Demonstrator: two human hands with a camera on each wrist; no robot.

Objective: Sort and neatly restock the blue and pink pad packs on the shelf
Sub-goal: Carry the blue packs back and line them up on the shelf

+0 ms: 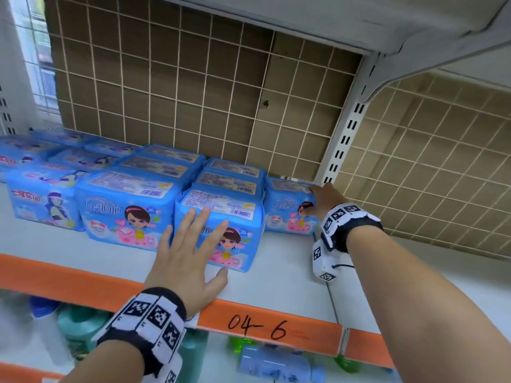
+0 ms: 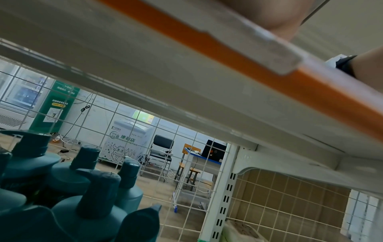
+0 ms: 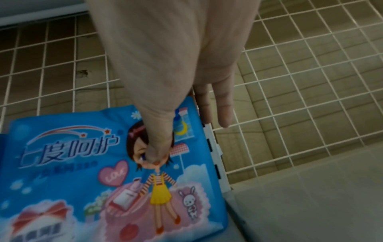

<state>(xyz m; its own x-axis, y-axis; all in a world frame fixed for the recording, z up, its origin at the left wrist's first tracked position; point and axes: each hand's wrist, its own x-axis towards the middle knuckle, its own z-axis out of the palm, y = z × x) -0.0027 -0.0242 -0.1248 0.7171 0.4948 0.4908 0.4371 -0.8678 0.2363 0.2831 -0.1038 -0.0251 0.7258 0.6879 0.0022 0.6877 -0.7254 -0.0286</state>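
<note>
Blue pad packs stand in rows on the white shelf. My left hand is open with its fingers spread, flat against the face of the front pack of the middle row; only its palm shows in the left wrist view. At the back right, my right hand pinches the upper right corner of a lone upright blue pack. In the right wrist view the thumb presses on that pack's printed face, and straight fingers reach past its right edge. No pink pack is visible.
Blue packs of another design fill the shelf's left end. A wire grid closes the back, beside a slotted upright. The orange front strip reads 04-6. Teal bottles stand on the shelf below.
</note>
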